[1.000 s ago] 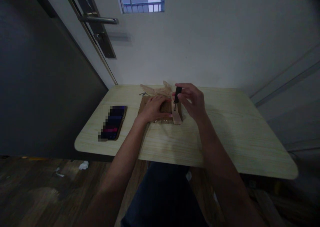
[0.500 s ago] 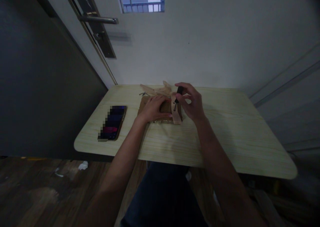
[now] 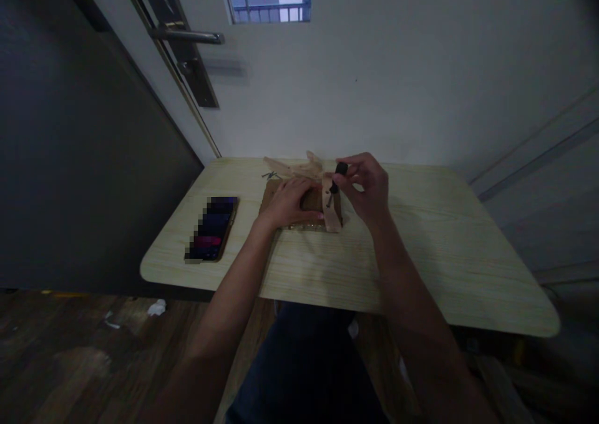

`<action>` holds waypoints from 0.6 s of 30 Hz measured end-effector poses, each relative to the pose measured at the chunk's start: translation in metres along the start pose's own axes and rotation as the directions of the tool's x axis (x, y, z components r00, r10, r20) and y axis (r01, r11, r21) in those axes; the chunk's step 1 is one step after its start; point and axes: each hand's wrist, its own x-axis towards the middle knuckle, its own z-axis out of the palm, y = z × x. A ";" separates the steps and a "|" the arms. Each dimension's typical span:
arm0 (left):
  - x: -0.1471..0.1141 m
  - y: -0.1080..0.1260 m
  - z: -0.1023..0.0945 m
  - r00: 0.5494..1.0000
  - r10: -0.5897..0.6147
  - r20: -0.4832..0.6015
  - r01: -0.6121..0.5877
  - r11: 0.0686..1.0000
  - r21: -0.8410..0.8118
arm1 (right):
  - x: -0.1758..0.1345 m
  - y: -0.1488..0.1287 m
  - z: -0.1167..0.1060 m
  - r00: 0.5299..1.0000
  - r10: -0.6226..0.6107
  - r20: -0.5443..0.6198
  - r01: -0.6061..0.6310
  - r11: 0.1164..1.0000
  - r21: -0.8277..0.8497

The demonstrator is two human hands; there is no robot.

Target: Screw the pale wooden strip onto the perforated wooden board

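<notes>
A brown cardboard-like board [image 3: 266, 193] lies near the far side of the table. My left hand [image 3: 289, 202] rests flat on top of it, thumb and fingers apart, hiding much of its surface. A pale beige strip [image 3: 332, 222] crosses the board's right end. Between the fingertips of my right hand [image 3: 367, 184] is a small screwdriver [image 3: 340, 171] with a black handle. Its shaft slants down and left to the strip; whether the tip touches is too small to tell. Several screws or nails [image 3: 270, 175] lie behind the board's far left corner.
Crumpled beige strips [image 3: 306, 165] lie behind the board. A phone [image 3: 213, 229] sits on the left of the pale wood table [image 3: 449, 255]. Beyond the far edge stands a white door with a metal handle [image 3: 187, 36]. Scraps [image 3: 156, 307] are on the floor.
My right hand has shifted slightly right, and the screwdriver's handle leans further right. The left hand stays on the board. The whole view has moved a little.
</notes>
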 end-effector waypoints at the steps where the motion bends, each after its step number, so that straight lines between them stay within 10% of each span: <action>1: 0.000 0.000 0.000 1.000 0.000 0.003 0.000 1.000 -0.003 | 0.000 0.000 0.000 1.000 -0.002 -0.019 0.002 1.000 -0.004; 10: 0.000 -0.001 0.000 1.000 -0.001 0.001 0.001 1.000 -0.010 | 0.000 -0.003 -0.001 0.998 -0.061 0.024 0.065 0.978 -0.196; 18: 0.000 0.000 0.000 1.000 -0.002 0.002 0.002 1.000 -0.023 | 0.000 0.000 -0.004 0.985 0.014 0.174 -0.028 0.997 0.079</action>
